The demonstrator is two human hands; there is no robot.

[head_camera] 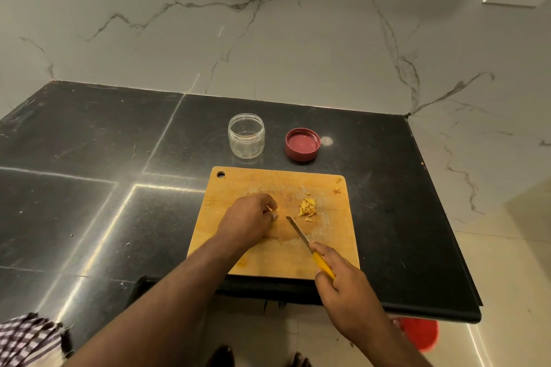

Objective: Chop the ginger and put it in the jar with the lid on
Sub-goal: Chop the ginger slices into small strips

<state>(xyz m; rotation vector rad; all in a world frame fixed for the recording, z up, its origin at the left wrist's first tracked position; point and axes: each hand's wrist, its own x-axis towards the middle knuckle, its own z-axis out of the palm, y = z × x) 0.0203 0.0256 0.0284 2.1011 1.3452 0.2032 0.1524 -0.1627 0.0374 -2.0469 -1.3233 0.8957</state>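
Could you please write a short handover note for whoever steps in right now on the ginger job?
Left hand: curled on the cutting board, pinching a small ginger piece.
Right hand: grips the yellow-handled knife, blade tip on the board.
Chopped ginger: small pile on the board, right of the blade.
Jar: open, empty, upright behind the board. Red lid: upside down to its right.
Done: most chopping.
Left: chop the last piece, fill the jar, fit the lid.

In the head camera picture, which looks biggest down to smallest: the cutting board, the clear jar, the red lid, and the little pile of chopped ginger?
1. cutting board, largest by far.
2. clear jar.
3. red lid, close to the jar's width but flatter.
4. chopped ginger pile, smallest, though nearer the camera.
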